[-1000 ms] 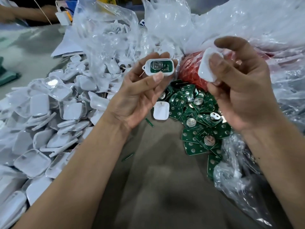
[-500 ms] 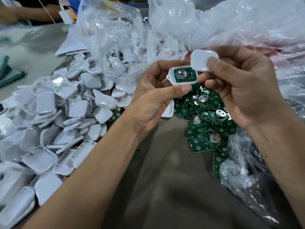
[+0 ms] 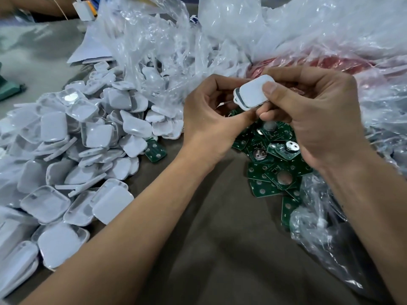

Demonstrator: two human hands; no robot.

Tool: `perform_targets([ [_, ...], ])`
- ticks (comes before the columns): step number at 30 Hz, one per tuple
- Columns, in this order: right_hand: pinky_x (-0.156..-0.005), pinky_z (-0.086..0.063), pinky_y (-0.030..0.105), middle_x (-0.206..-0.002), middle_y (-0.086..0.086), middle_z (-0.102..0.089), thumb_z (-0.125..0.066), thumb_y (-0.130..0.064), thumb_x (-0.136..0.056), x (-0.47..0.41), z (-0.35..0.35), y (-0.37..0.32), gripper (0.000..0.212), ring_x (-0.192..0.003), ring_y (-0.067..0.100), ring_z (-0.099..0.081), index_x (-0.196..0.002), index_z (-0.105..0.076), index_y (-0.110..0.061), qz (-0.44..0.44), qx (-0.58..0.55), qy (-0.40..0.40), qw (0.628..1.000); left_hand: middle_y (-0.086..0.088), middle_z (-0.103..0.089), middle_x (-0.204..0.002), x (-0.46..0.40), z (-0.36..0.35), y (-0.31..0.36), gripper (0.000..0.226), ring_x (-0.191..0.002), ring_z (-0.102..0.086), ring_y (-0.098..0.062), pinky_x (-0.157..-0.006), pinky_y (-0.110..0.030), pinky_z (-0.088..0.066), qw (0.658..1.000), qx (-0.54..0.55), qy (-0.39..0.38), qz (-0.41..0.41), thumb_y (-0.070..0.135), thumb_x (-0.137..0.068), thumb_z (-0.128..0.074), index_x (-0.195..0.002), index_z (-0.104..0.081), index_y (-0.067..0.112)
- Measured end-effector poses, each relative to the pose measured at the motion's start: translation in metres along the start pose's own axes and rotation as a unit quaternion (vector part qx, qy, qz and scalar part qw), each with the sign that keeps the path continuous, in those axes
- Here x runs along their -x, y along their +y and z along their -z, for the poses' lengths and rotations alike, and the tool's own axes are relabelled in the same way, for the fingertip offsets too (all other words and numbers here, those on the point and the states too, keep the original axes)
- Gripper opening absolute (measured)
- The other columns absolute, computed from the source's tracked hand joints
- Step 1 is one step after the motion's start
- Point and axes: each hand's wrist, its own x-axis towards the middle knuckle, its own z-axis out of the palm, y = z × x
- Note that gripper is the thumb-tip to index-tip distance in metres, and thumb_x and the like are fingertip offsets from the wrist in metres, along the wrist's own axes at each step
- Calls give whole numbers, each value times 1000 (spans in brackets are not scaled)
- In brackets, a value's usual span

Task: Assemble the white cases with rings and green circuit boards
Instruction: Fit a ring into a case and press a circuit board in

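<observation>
Both hands meet over the table's middle around one white case (image 3: 253, 93). My right hand (image 3: 317, 119) pinches the white cover, thumb on top, and lays it over the lower half. My left hand (image 3: 211, 119) grips that lower half from the left and below; only its edge and a dark gap show under the cover, so the board inside is hidden. Below the hands lies a heap of green circuit boards (image 3: 275, 164) with round metal discs. A big pile of white case halves (image 3: 83, 150) fills the left side.
Crumpled clear plastic bags (image 3: 242, 36) rise behind the hands, one over something red (image 3: 343, 62). More clear plastic (image 3: 326, 221) lies at the right. A single green board (image 3: 155, 151) sits by the white pile. Another person's arm (image 3: 44, 7) is at the far left.
My right hand brought the white cover down and left onto the case half in my left hand, hiding the green board. Both hands came together.
</observation>
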Motion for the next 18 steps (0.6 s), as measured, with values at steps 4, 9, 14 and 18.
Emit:
perform_targets([
  [4, -59, -59, 23, -69, 6, -75, -76, -2, -91, 0, 1, 1, 11, -57, 16, -71, -101, -76, -6, 6, 6, -1, 1000, -1, -78, -88, 0, -1, 2, 39, -82, -75, -13, -69, -26, -58, 1000, -7, 1, -2, 0, -65, -93, -91, -70, 18],
  [9, -58, -59, 23, -71, 7, -76, -76, -2, -92, 0, 2, 1, 10, -57, 17, -71, -101, -76, -6, 15, 14, -8, 1000, -1, -78, -88, 0, -1, 1, 38, -81, -75, -12, -70, -23, -57, 1000, -12, 0, -8, 0, -65, -93, -91, -71, 17],
  [14, -53, -56, 25, -69, 11, -73, -76, 0, -91, -1, 3, 1, 9, -53, 20, -68, -99, -75, -3, 20, 32, -16, 999, 0, -78, -90, 1, -1, 1, 37, -85, -76, -14, -73, -28, -59, 999, -37, 1, -14, 4, -65, -92, -93, -72, 20],
  [18, -46, -51, 27, -62, 5, -70, -77, -3, -89, -2, 5, 2, 6, -47, 19, -62, -95, -75, -5, 27, 71, -14, 997, 1, -78, -92, 2, -1, -1, 39, -86, -76, -15, -77, -36, -62, 998, -55, -5, -13, 6, -64, -93, -94, -73, 21],
])
